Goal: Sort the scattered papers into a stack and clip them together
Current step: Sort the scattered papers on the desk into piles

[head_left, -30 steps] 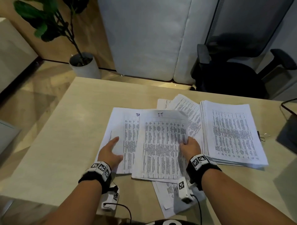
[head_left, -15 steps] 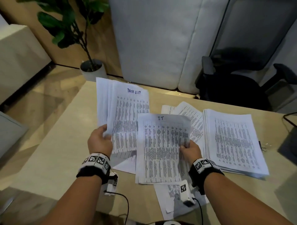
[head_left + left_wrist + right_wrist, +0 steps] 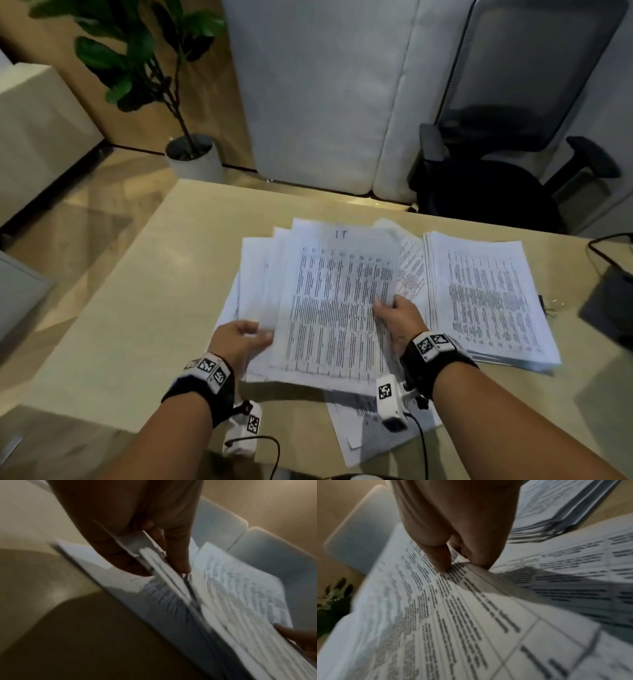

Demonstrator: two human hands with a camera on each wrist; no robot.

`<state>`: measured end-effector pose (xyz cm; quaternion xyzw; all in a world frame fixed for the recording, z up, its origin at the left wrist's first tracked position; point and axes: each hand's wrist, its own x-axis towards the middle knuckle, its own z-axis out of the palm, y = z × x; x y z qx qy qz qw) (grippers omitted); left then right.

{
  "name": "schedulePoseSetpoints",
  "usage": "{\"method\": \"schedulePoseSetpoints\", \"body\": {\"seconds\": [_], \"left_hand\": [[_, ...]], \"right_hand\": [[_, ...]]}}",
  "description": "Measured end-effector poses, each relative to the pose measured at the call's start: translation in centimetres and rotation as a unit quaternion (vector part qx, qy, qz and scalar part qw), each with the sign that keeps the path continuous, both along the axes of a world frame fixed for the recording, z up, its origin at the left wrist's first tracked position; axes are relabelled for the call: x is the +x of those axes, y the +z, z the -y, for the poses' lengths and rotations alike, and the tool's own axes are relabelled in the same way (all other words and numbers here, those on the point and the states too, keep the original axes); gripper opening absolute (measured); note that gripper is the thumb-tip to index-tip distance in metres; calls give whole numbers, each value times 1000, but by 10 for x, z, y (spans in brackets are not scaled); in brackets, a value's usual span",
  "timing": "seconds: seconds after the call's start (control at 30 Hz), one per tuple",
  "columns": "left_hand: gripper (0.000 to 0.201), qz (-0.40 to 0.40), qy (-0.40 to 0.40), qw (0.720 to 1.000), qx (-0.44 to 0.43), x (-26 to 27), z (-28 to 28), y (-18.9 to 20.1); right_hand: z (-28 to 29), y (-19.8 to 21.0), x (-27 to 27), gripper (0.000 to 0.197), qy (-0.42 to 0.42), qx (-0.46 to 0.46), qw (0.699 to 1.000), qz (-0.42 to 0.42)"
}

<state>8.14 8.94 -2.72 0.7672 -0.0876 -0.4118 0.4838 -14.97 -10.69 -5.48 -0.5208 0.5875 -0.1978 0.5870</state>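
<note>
Both hands hold one fanned bundle of printed papers (image 3: 335, 301) over the wooden table (image 3: 137, 325); the top sheet is headed "IT". My left hand (image 3: 253, 337) pinches the bundle's lower left edge, thumb on top. In the left wrist view the left hand (image 3: 154, 555) grips several sheet edges (image 3: 164, 573). My right hand (image 3: 387, 305) pinches the right edge. In the right wrist view its (image 3: 453, 561) thumb lies on the printed sheet (image 3: 436, 615). A thick squared stack (image 3: 486, 301) lies to the right. A small black clip (image 3: 543, 303) sits at that stack's right edge.
Loose sheets (image 3: 363, 421) lie under my right wrist near the front edge, and others (image 3: 411, 267) poke out behind the bundle. A dark object (image 3: 609, 301) with a cable lies at the far right. A black office chair (image 3: 496, 192) and a potted plant (image 3: 195, 161) stand beyond the table.
My left hand picked the "Task list" sheets off the table, raised them, then brought them right behind the "IT" sheets in my right hand. The two sets now overlap as one bundle.
</note>
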Motion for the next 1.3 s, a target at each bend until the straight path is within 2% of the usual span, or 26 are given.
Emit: {"method": "schedulePoseSetpoints", "body": {"seconds": [0.07, 0.13, 0.17, 0.2, 0.27, 0.3, 0.37, 0.43, 0.53, 0.63, 0.7, 0.83, 0.9, 1.0, 1.1, 1.17, 1.23, 1.3], "left_hand": [[33, 44, -57, 996, 58, -5, -5, -12], [24, 72, -82, 990, 90, -9, -7, -17], [18, 81, -81, 989, 90, -12, -6, -15], [18, 90, -78, 988, 95, -13, -5, -18], [27, 103, -77, 987, 100, -12, -4, -19], [30, 107, -76, 986, 105, -9, -3, -20], [34, 114, -70, 984, 117, -5, -3, -18], [31, 115, -65, 984, 118, -3, -2, -19], [16, 137, -78, 980, 120, -3, -1, -16], [53, 148, -111, 976, 116, -2, -3, -17], [71, 119, -99, 982, 109, -2, -4, -20], [88, 69, -99, 989, 85, -2, -1, -22], [92, 51, -91, 992, 73, -2, 0, -23], [72, 24, -97, 995, -12, -9, 3, -19], [70, 78, -149, 986, 7, -9, 11, -9], [67, 149, -175, 973, 23, -6, 21, 7], [56, 192, -174, 966, -14, -3, 31, 26], [50, 165, -155, 971, -77, -1, 37, 46]], "right_hand": [[-6, -11, -6, 47, 35, -14, 997, -63], [-15, -4, -9, 26, 41, -27, 993, -110], [-18, -5, -11, 27, 35, -27, 991, -123], [-21, -3, -12, 38, 24, -23, 992, -122], [-21, -1, -14, 54, 7, -26, 993, -114], [-20, -2, -14, 50, 10, -41, 992, -123], [-19, 0, -16, 25, 30, -71, 984, -158], [-18, -1, -16, 16, 29, -80, 982, -168], [-18, -4, -15, 13, 7, -59, 989, -134], [-18, -5, -13, 12, 1, -49, 993, -106], [-17, -2, -10, 14, -2, -32, 996, -88], [-19, -1, -7, 13, 5, -33, 997, -69], [-21, 0, -5, 24, 3, -21, 999, -48], [-25, 10, 2, 55, 12, 8, 1000, 19], [-26, 24, 9, 48, 30, -9, 998, 62], [-21, 36, 11, 41, 30, -17, 995, 89], [-15, 53, 10, 45, 24, -18, 991, 129], [-8, 70, 10, 57, 25, -12, 982, 187]]}}
